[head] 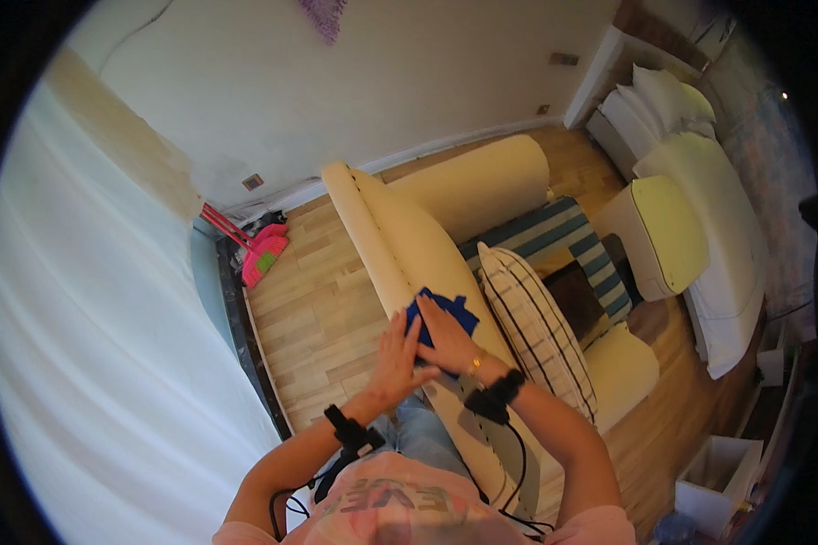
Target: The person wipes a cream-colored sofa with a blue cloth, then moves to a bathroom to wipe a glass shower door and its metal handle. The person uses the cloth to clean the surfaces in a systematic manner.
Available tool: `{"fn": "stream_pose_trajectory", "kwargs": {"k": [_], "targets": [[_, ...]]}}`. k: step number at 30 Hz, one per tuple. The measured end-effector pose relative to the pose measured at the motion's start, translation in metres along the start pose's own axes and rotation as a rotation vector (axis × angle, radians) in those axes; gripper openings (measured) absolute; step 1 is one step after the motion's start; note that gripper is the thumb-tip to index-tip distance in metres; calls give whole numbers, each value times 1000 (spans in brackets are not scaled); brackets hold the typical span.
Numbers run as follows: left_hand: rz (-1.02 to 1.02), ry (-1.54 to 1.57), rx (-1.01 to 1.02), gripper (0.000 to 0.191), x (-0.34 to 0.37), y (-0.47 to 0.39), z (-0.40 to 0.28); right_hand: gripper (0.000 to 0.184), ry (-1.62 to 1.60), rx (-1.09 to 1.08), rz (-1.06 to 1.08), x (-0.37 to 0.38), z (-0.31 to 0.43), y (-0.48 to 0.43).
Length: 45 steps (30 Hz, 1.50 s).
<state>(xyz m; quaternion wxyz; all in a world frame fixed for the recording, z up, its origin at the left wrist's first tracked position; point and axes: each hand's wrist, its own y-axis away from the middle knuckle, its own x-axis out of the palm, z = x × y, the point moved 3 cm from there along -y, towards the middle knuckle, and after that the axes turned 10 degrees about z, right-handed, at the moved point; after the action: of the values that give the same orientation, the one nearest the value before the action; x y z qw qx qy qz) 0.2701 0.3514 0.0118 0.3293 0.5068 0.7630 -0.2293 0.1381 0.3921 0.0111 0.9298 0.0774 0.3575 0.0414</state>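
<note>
A blue cloth [458,312] lies bunched on the top of the cream sofa's backrest [382,235]. My right hand [446,337] rests on the cloth with its fingers stretched out and pressing it to the sofa. Just left of it, my left hand [399,361] lies at the outer edge of the backrest, fingers apart, its fingertips by the cloth's left edge. Part of the cloth is hidden under the hands. A striped cushion [538,327] leans against the sofa's inner side.
A pink broom and dustpan [266,252] stand in the corner by the white curtain [109,306]. Beyond the sofa are a striped seat cover [552,225], a white box-shaped table [668,238] and a bed [716,272]. An open white bin [716,470] stands at lower right.
</note>
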Motion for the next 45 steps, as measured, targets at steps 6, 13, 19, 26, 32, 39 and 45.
{"fn": "stream_pose_trajectory", "kwargs": {"k": [6,13,19,26,32,39,45], "targets": [[150,42,-52,92,-9,-9,10,83,-40,86,168,-8,-7,-14],[154,18,-131,89,-31,-47,69,85,68,98,210,-11,-26,-95],[250,-19,-118,89,-86,-98,142,85,126,176,96,-18,-33,-187],[203,-90,27,88,-175,-171,221,83,98,199,-177,-59,-14,-304],[286,-201,157,81,-189,-188,251,74,177,297,-326,-60,17,-307],[294,310,259,79,-227,-209,262,50,79,393,-560,-91,36,-332],[-70,777,-47,66,-319,-277,330,49,-25,129,-636,-136,65,-459]]}}
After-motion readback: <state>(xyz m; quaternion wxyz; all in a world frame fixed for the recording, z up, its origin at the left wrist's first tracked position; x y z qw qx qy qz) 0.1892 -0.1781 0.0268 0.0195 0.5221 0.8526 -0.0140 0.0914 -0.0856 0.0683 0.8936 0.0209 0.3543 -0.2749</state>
